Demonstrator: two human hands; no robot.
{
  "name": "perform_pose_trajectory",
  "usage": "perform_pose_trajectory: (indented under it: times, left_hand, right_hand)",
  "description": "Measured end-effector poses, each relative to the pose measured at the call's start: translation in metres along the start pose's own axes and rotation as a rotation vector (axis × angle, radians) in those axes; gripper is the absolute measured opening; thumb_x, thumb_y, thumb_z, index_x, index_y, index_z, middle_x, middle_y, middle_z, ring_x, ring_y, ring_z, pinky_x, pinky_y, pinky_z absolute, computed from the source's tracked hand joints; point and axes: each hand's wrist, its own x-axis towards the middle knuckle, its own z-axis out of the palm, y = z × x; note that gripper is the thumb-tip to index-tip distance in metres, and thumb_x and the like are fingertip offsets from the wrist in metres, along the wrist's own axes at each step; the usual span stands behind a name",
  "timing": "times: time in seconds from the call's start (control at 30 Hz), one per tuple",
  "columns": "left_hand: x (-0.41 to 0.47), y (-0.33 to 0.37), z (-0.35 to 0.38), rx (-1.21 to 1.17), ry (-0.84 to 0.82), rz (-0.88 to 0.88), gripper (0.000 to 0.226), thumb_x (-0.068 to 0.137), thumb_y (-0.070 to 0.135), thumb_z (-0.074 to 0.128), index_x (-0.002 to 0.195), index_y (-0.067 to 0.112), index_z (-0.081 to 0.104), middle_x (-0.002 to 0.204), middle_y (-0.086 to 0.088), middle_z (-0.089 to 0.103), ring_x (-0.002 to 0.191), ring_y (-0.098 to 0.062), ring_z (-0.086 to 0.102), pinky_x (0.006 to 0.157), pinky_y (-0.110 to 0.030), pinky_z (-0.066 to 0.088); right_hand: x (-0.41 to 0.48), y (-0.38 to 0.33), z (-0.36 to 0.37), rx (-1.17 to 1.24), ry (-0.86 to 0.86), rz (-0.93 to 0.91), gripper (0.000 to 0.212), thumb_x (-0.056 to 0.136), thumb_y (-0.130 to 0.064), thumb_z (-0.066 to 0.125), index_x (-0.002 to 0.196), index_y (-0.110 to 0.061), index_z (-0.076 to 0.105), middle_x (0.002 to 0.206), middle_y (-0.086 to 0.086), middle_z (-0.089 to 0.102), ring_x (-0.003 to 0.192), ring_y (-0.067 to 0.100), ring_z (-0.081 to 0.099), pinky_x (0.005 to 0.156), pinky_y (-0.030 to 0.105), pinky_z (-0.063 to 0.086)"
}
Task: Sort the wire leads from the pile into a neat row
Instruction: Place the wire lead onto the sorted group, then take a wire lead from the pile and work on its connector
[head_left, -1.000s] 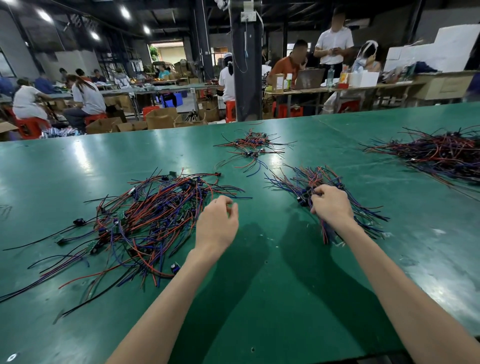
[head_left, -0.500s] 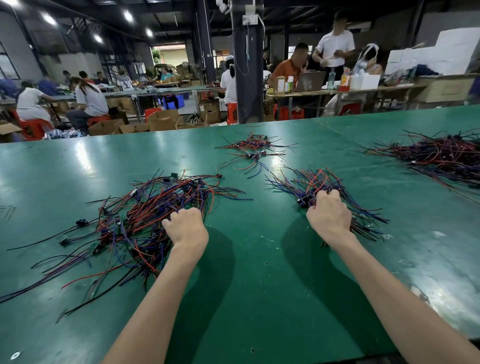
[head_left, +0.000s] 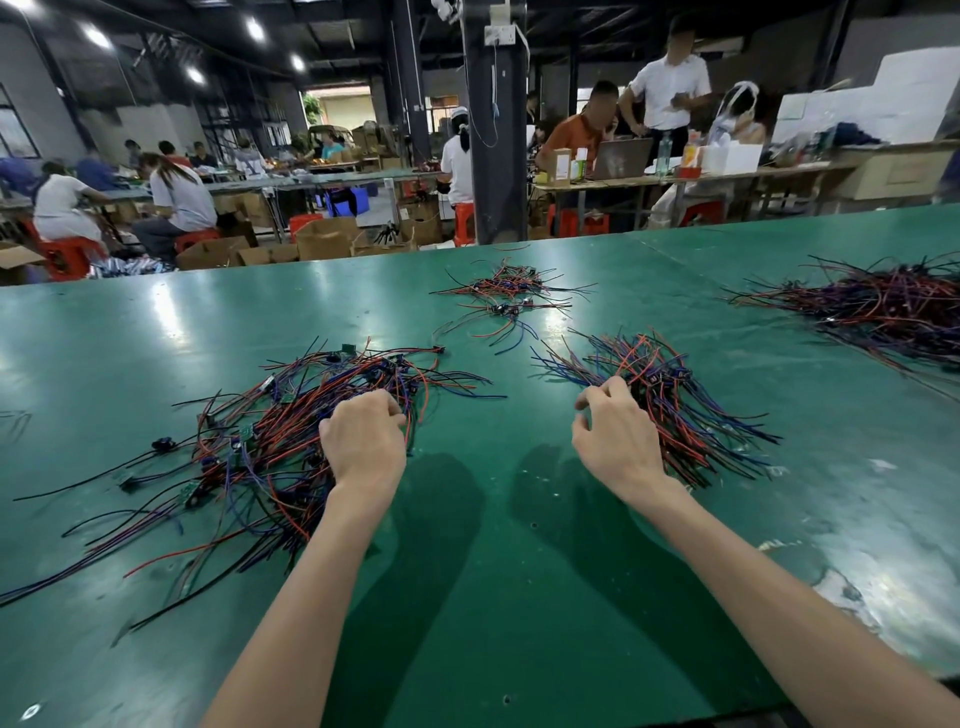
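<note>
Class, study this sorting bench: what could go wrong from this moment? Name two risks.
1. The left hand grips into the tangled pile; pulling may drag a knotted clump along instead of a single piece.
2. The right hand is at the bundle, whose ends fan out; a nudge could spread it further.

Bare green table (head_left: 493, 582) lies open between the tangled pile (head_left: 260, 447) and the aligned bunch (head_left: 691, 415).
</note>
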Motion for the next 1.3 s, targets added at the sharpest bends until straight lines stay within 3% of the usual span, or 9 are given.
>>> perform_pose_trajectory:
  times: [0.2, 0.3, 0.4, 0.6, 0.73, 0.93, 1.03, 1.13, 1.3]
  left_hand:
    - [-0.008, 0.014, -0.001, -0.161, 0.166, 0.253, 0.018, 0.085, 0.001, 0.062, 0.097, 0.011, 0.071, 0.089, -0.011, 0.069, 0.090, -0.031, 0.058, 0.068, -0.037, 0.043]
    - [-0.022, 0.030, 0.001, -0.254, 0.183, 0.459, 0.019, 0.082, 0.007, 0.070, 0.100, 0.012, 0.071, 0.085, -0.008, 0.069, 0.082, -0.029, 0.062, 0.062, -0.036, 0.048]
    - [-0.036, 0.043, 0.004, -0.415, 0.126, 0.532, 0.022, 0.082, 0.010, 0.071, 0.103, 0.014, 0.071, 0.088, -0.002, 0.069, 0.080, -0.023, 0.065, 0.065, -0.034, 0.052]
    - [-0.046, 0.056, 0.003, -0.849, -0.017, 0.364, 0.028, 0.077, 0.005, 0.075, 0.101, 0.019, 0.070, 0.078, 0.009, 0.068, 0.074, -0.002, 0.064, 0.064, -0.027, 0.055]
    - [-0.048, 0.061, 0.003, -1.075, -0.126, 0.219, 0.034, 0.074, 0.002, 0.077, 0.098, 0.024, 0.067, 0.074, 0.006, 0.069, 0.075, -0.005, 0.066, 0.065, -0.016, 0.051]
    - [-0.041, 0.060, 0.001, -1.294, -0.243, 0.017, 0.021, 0.085, 0.009, 0.068, 0.105, 0.014, 0.066, 0.083, -0.008, 0.071, 0.077, -0.013, 0.067, 0.078, -0.029, 0.054]
    - [-0.034, 0.055, 0.006, -1.124, -0.263, 0.027, 0.011, 0.094, 0.015, 0.058, 0.100, 0.011, 0.065, 0.089, -0.006, 0.071, 0.077, -0.012, 0.065, 0.082, -0.026, 0.053]
    - [-0.031, 0.048, 0.014, -0.709, -0.365, 0.146, 0.014, 0.091, 0.026, 0.061, 0.097, 0.015, 0.069, 0.096, -0.001, 0.068, 0.074, -0.001, 0.059, 0.069, -0.001, 0.040]
    - [-0.036, 0.040, 0.024, -0.421, -0.515, 0.296, 0.018, 0.087, 0.028, 0.066, 0.094, 0.013, 0.073, 0.087, -0.001, 0.072, 0.078, -0.011, 0.061, 0.068, -0.014, 0.038]
  right_hand:
    - [-0.008, -0.011, 0.011, 0.187, -0.058, -0.070, 0.015, 0.089, -0.015, 0.056, 0.099, -0.011, 0.067, 0.104, 0.008, 0.060, 0.090, 0.030, 0.059, 0.082, 0.038, 0.047]
    - [-0.011, -0.017, 0.015, 0.301, -0.110, -0.127, 0.012, 0.086, -0.011, 0.061, 0.095, -0.011, 0.069, 0.097, 0.007, 0.064, 0.081, 0.024, 0.058, 0.082, 0.036, 0.048]
    - [-0.016, -0.022, 0.013, 0.541, -0.310, -0.194, 0.016, 0.082, -0.009, 0.070, 0.098, -0.012, 0.069, 0.093, 0.004, 0.066, 0.070, 0.016, 0.052, 0.074, 0.026, 0.047]
    - [-0.028, -0.038, 0.012, 1.036, -0.709, -0.130, 0.016, 0.083, -0.005, 0.070, 0.098, -0.009, 0.067, 0.070, -0.011, 0.064, 0.061, 0.005, 0.050, 0.059, 0.016, 0.040]
    - [-0.034, -0.049, 0.015, 1.177, -0.705, -0.063, 0.019, 0.084, 0.002, 0.064, 0.103, 0.006, 0.064, 0.062, -0.007, 0.065, 0.054, 0.005, 0.059, 0.053, 0.016, 0.044]
    - [-0.033, -0.052, 0.013, 1.294, -0.703, 0.049, 0.009, 0.092, -0.009, 0.058, 0.084, -0.009, 0.063, 0.072, -0.003, 0.070, 0.060, 0.011, 0.064, 0.059, 0.020, 0.051]
    - [-0.028, -0.051, 0.009, 1.314, -0.564, 0.172, 0.016, 0.097, -0.010, 0.051, 0.083, -0.010, 0.059, 0.070, 0.001, 0.071, 0.057, 0.012, 0.065, 0.056, 0.022, 0.053]
    - [-0.020, -0.045, 0.005, 1.359, -0.389, 0.265, 0.019, 0.098, -0.009, 0.048, 0.080, -0.010, 0.055, 0.064, 0.004, 0.066, 0.053, 0.014, 0.062, 0.054, 0.023, 0.054]
    - [-0.011, -0.033, 0.001, 1.420, -0.217, 0.363, 0.021, 0.100, -0.010, 0.045, 0.081, -0.008, 0.053, 0.068, 0.011, 0.065, 0.050, 0.012, 0.062, 0.053, 0.025, 0.056]
